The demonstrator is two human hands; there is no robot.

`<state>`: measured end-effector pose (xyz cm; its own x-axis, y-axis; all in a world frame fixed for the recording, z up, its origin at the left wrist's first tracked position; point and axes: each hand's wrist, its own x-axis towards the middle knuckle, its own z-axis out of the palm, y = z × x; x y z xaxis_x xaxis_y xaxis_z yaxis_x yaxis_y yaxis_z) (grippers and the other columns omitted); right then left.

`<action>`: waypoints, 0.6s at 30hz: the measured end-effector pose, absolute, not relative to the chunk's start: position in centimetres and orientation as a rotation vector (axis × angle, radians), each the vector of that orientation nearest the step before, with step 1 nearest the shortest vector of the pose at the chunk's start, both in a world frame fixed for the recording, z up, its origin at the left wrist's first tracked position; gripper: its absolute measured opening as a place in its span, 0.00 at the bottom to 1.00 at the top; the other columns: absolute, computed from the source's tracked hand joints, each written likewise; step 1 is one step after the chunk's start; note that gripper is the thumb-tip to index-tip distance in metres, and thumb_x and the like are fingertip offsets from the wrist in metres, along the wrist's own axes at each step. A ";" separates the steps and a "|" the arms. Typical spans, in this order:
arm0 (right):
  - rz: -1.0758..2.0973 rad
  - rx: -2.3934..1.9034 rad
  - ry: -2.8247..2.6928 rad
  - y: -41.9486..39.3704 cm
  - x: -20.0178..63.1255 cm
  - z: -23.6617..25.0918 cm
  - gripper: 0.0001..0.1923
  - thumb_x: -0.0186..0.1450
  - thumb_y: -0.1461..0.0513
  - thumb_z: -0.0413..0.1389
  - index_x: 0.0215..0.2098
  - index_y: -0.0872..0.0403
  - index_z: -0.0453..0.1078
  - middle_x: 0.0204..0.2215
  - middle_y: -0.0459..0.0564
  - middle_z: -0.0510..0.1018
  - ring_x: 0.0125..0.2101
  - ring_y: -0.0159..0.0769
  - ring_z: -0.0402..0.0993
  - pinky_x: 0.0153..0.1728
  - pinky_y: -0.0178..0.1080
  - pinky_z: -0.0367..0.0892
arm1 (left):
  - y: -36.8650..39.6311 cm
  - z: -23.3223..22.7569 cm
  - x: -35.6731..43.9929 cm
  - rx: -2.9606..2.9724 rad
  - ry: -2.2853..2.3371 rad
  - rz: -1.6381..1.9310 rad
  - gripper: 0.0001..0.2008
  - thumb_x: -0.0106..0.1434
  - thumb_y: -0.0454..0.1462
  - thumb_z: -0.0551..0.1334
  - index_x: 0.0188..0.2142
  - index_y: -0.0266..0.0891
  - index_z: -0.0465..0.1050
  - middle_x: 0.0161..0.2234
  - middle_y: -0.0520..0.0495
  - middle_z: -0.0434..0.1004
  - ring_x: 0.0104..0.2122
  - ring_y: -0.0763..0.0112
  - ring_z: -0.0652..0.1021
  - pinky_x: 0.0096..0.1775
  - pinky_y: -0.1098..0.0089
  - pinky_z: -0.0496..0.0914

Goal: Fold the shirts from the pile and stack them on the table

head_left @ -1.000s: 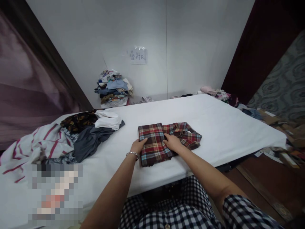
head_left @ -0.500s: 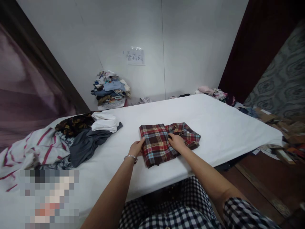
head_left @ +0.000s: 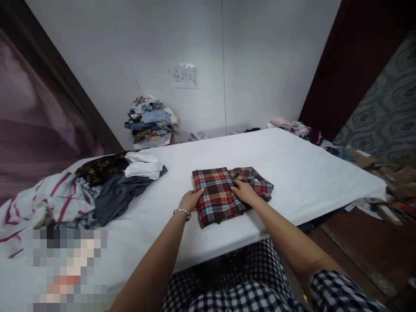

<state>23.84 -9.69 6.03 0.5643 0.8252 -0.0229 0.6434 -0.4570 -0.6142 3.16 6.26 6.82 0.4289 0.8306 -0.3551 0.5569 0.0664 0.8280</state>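
Observation:
A plaid shirt (head_left: 216, 195) in dark brown, red, cream and light blue lies folded on the white-covered table (head_left: 292, 164). Its collar end points to the right. My left hand (head_left: 191, 200), with a silver bangle at the wrist, grips the shirt's left folded edge, thumb on top and fingers hidden underneath. My right hand (head_left: 244, 192) is closed on the inner edge of the folded-over part, near the collar; its fingertips are partly tucked out of sight in the cloth.
Loose clothes lie on the table's left: a dark grey garment (head_left: 120, 197), a white one (head_left: 141, 164) and a red-striped white one (head_left: 61, 199). A clothes stack (head_left: 151, 121) stands by the wall under a paper sign (head_left: 186, 77). Cardboard boxes (head_left: 390, 177) sit at the right.
Both hands have shifted slightly to the right. The shirt's left folded edge has moved a little right with my left hand, whose thumb now reaches further over the cloth.

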 end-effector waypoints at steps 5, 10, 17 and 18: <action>0.639 -1.892 -0.998 -9.8 24.4 4.6 0.39 0.57 0.57 0.61 0.64 0.53 0.56 0.55 0.57 0.71 0.52 0.45 0.69 0.55 0.47 0.61 | 6.4 6.3 3.9 1.751 1.335 0.391 0.22 0.48 0.50 0.69 0.34 0.35 0.75 0.39 0.33 0.80 0.41 0.51 0.79 0.40 0.62 0.71; 0.487 -1.940 -1.061 -9.9 24.2 4.7 0.29 0.59 0.63 0.57 0.60 0.51 0.64 0.54 0.53 0.73 0.53 0.44 0.68 0.55 0.45 0.61 | 6.2 5.7 4.3 1.781 1.325 0.404 0.17 0.51 0.46 0.68 0.34 0.37 0.76 0.35 0.39 0.82 0.37 0.57 0.80 0.38 0.66 0.71; 0.189 -2.235 -1.285 -13.1 22.3 8.3 0.22 0.63 0.59 0.53 0.56 0.54 0.67 0.47 0.59 0.76 0.47 0.49 0.72 0.46 0.49 0.66 | 8.1 7.6 3.4 1.976 1.378 0.471 0.30 0.57 0.51 0.62 0.51 0.30 0.70 0.48 0.31 0.76 0.47 0.51 0.76 0.48 0.58 0.68; 0.200 -2.160 -1.243 -14.1 21.7 8.5 0.20 0.64 0.58 0.52 0.53 0.54 0.68 0.44 0.57 0.77 0.44 0.47 0.74 0.44 0.47 0.68 | 8.5 8.2 3.5 2.032 1.366 0.500 0.30 0.59 0.50 0.60 0.53 0.31 0.68 0.51 0.32 0.73 0.49 0.52 0.75 0.51 0.58 0.66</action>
<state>21.74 -14.09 8.45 0.5433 0.8215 0.1731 0.7256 -0.3558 -0.5890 3.50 8.52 8.17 0.3895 0.9204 -0.0347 0.6805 -0.2622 0.6842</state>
